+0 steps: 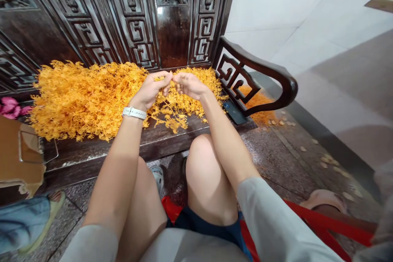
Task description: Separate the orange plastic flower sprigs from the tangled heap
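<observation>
Holds left hand [151, 90] and right hand [189, 84] tip to tip above orange flowers [89, 98] on bench [166, 143], fingers part-curled, any grip too small to tell; looks mid fine fingertip work, calls for steady, light pinching.

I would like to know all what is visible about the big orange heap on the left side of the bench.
The big orange heap is a loose, bushy mass of many small, thin-petaled sprigs, bright yellow-orange; they look like artificial flowers, perhaps plastic. It lies along the dark wooden bench, high and uneven, reaching up in front of the carved backrest. Its right end passes behind the left hand; whether they touch is unclear. Near its left end are pink flowers.
</observation>
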Demonstrator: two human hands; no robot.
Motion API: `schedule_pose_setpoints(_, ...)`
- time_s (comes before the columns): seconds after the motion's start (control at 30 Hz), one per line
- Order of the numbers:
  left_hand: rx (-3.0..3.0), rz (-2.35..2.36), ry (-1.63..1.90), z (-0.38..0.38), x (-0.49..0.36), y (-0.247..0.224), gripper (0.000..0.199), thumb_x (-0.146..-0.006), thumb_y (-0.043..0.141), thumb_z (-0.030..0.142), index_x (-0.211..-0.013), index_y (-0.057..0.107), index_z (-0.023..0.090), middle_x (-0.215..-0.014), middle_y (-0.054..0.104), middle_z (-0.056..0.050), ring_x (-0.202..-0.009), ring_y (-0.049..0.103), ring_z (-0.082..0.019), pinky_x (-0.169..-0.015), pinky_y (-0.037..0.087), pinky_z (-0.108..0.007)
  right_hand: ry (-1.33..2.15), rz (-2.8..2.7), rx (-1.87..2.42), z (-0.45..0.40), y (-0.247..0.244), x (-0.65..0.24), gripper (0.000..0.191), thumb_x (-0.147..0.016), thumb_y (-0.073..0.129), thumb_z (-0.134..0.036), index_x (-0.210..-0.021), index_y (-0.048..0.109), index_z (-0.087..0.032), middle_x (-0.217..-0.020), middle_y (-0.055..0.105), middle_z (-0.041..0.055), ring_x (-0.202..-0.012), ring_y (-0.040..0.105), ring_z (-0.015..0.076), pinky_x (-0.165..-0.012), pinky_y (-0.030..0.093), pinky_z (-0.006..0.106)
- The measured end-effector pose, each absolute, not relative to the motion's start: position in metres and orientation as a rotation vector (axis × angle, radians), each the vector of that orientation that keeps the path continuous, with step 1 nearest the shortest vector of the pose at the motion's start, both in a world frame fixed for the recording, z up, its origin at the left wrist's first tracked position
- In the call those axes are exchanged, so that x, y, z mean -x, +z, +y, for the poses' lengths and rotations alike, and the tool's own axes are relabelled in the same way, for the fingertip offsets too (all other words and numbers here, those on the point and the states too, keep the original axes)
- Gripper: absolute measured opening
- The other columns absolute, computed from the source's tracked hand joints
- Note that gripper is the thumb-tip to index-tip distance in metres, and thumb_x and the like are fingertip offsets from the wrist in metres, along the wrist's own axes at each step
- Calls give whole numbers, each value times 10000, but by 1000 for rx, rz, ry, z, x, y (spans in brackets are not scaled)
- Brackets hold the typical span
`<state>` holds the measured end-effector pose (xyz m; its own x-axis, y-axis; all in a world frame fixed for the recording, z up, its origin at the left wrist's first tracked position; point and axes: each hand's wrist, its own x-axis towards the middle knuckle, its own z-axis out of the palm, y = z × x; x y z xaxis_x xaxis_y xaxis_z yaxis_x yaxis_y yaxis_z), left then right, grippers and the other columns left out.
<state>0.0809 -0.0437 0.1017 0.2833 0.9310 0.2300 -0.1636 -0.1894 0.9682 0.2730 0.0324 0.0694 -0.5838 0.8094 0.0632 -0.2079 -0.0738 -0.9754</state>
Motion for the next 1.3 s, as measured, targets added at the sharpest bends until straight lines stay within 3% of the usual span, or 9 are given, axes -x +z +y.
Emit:
schedule_pose_setpoints(0.17,-1186,922,1235,-30,-53,94,339,-930,771,452,-758,675,176,-543,425,23,-464,387,-82,-466,341,-212,2056,-1901,345,23,82,-299,532,-603,1009,-513,-746,642,-155,-562,611,-10,-490,580,108,-439,458,192)
schedule_pose_setpoints(0.3,-992,1091,1323,-23,-46,86,326,-965,713,424,-756,660,179,-539,404,33,-450,352,-77,-451,293,-204,1741,-877,578,35,72,-279,211,-1004,662,-398,-979,600,-198,-765,663,12,-655,658,104,-525,547,144)
schedule_pose_setpoints(0.4,-966,1168,1316,-24,-51,83,278,-952,727,396,-796,691,168,-586,449,23,-478,388,-81,-478,302,-214,1714,-403,836,42,62,-264,143,-1082,410,-197,-1109,550,-186,-955,716,66,-690,663,87,-547,568,127)
schedule_pose_setpoints(0.63,-1020,1234,1341,-21,-67,77,111,-866,779,209,-946,714,167,-735,609,-16,-594,509,-114,-544,333,-241,1716,-738,920,33,65,-256,120,-1025,534,-194,-948,623,-166,-705,665,-21,-493,518,54,-458,447,138)
schedule_pose_setpoints(0.7,-1031,1198,1334,-18,-70,74,220,-822,749,95,-1029,720,165,-757,622,-21,-645,544,-128,-605,392,-250,1676,-967,920,28,69,-250,105,-1003,620,-245,-937,646,-168,-686,653,-28,-487,508,55,-438,397,144)
schedule_pose_setpoints(0.83,-1218,1163,1308,-13,-73,67,194,-810,713,80,-983,739,163,-739,611,-15,-664,517,-134,-650,399,-267,1489,-1328,863,19,75,-235,291,-909,800,-405,-853,619,-185,-650,621,-39,-470,455,55,-412,320,164)
schedule_pose_setpoints(1.0,-1572,1250,1332,-13,-75,63,118,-790,648,81,-716,716,143,-691,643,-9,-673,513,-136,-676,393,-267,1271,-1496,870,14,74,-222,366,-800,911,-334,-868,575,-204,-617,600,-57,-510,476,65,-446,361,168)
schedule_pose_setpoints(1.17,-1539,1330,1438,-11,-73,62,91,-803,708,150,-730,762,146,-707,696,-33,-670,546,-151,-660,390,-262,1313,-1407,810,17,69,-221,201,-837,715,-109,-943,572,-202,-654,637,-53,-555,575,87,-539,510,194)
schedule_pose_setpoints(1.3,-1455,1485,1566,-10,-75,62,95,-779,716,123,-706,765,158,-696,703,-50,-648,562,-161,-668,416,-277,1469,-1345,755,17,71,-224,311,-800,722,-99,-1027,536,-202,-687,669,-62,-569,604,78,-559,529,185)
